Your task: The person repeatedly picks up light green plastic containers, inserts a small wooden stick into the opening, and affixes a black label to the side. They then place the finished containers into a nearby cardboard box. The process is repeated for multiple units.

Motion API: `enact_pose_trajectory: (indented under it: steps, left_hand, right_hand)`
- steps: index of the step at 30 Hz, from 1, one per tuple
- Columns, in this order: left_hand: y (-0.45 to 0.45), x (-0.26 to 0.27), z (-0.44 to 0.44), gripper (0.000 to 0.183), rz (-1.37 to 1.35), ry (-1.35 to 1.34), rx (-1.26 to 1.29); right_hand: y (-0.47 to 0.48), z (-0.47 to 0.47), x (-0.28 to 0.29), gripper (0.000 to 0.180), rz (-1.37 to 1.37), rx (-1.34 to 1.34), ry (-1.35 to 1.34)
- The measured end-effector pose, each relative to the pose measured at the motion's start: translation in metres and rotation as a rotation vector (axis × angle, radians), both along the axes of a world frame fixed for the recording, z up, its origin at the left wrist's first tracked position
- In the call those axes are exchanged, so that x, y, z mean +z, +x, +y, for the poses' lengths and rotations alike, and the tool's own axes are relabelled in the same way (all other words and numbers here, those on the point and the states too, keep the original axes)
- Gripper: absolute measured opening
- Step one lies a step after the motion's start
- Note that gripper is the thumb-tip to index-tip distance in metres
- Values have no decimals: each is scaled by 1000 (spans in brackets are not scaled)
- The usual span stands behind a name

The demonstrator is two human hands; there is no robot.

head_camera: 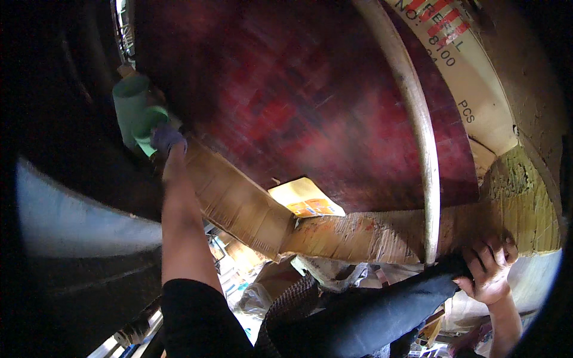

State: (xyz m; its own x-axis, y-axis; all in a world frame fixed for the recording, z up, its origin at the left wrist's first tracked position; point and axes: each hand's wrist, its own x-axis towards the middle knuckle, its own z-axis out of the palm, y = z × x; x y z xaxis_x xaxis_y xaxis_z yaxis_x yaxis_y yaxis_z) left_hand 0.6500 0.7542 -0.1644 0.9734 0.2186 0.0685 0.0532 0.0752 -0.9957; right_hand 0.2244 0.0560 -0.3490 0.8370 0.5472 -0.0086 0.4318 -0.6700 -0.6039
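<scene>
My left hand (167, 138), in a greyish-purple glove, reaches to the far left and grips a green cylindrical object (130, 109). The object has a round rim and a second rounded part by my fingers; blur and shadow hide its exact kind. My bare right hand (490, 268) is at the lower right, by my knee in dark trousers (380, 313), with its fingers spread against the shaded edge of a cardboard strip (358, 235). Nothing shows in that hand. A dark red, worn board (286, 112) lies in front of me.
A pale wooden pole (421, 121) crosses the board's right side. A yellow paper packet (304, 197) with printed labels lies at its near edge. Cardboard (488, 85) bearing print borders the right, another cardboard strip (237, 192) the left. Clear plastic (255, 300) lies below.
</scene>
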Motion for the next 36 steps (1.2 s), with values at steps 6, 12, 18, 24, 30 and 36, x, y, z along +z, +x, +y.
enact_pose_trajectory:
  steps: [6, 12, 18, 24, 30, 36]
  left_hand:
    - [-2, -76, -207, 16, -198, -402, -581]
    - [-89, -42, -321, 10, 267, -645, -741]
    - [-255, -44, -429, 22, 658, -1153, -682]
    - [-335, -66, -468, 59, 264, -2023, -377]
    - [-345, -80, -479, 53, 522, -1371, -538]
    - [-340, -46, -457, 22, 510, -1258, -489]
  right_hand:
    - [-4, 3, -4, 61, 7, -47, 39]
    - [-3, 6, -8, 55, 36, -111, 152]
    - [-5, -2, -11, 46, 46, -150, 274]
    - [-1, -6, -7, 41, 90, -157, 426]
    - [9, -11, 9, 30, 445, -222, 693]
    - [8, -11, 42, 31, 852, -509, 1090]
